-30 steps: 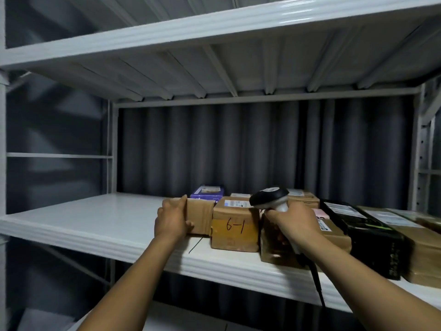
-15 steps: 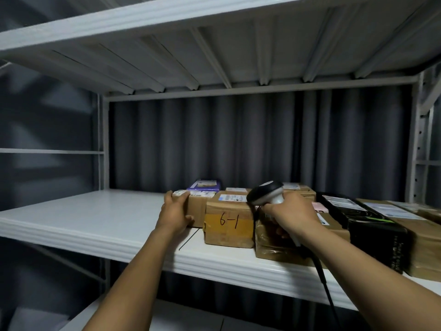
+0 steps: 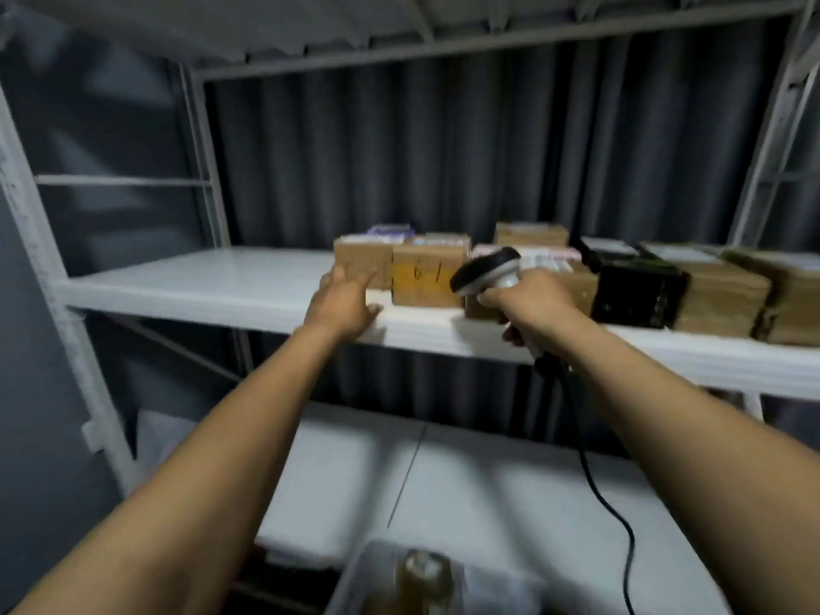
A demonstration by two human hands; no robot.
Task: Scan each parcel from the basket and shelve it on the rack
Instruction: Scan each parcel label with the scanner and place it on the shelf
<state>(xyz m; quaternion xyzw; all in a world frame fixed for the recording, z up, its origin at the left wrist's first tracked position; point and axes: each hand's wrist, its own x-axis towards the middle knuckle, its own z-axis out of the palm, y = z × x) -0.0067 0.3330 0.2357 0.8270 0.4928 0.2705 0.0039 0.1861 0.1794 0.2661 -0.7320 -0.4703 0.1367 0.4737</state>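
A small brown cardboard parcel (image 3: 361,263) stands on the white rack shelf (image 3: 199,284), at the left end of a row of parcels. My left hand (image 3: 344,306) hovers just in front of it with fingers spread and holds nothing. Beside it stands a box marked "6-1" (image 3: 426,279). My right hand (image 3: 528,310) grips a black and white barcode scanner (image 3: 486,270) in front of the row. The basket (image 3: 355,583) shows blurred at the bottom edge with a parcel (image 3: 421,574) inside.
Further parcels fill the shelf to the right: a black box (image 3: 634,295) and large brown boxes (image 3: 719,299). The scanner cable (image 3: 603,494) hangs down over a lower white shelf (image 3: 488,490). White rack uprights stand at left (image 3: 57,304) and right. A dark curtain hangs behind.
My left hand has let go of the small brown parcel and drawn back with fingers open. The view has tilted downward, bringing the lower shelf and basket into sight.
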